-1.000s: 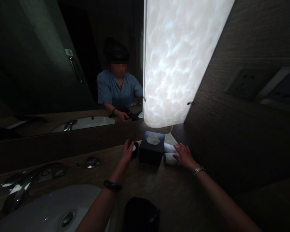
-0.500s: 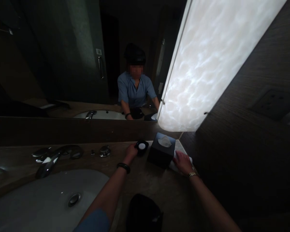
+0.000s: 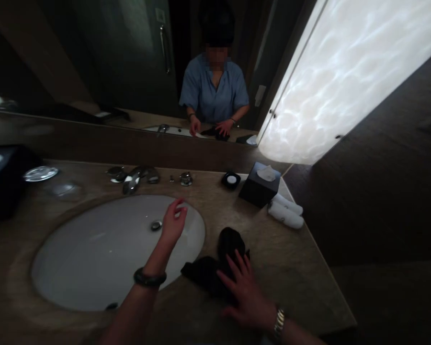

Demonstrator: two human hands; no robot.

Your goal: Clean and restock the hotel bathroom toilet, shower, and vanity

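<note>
**A bathroom with a hotel look**

An oval white basin [image 3: 104, 254] is sitting in a beige stone bench [image 3: 287, 268] below a wide wall mirror [image 3: 122, 62], with a curved chrome tap [image 3: 131, 183] standing behind it. Two rolled white towels [image 3: 286, 214] are lying beside a black cube-shaped tissue box [image 3: 257, 190], and a marbled white light panel [image 3: 330, 86] is glowing above.
</note>
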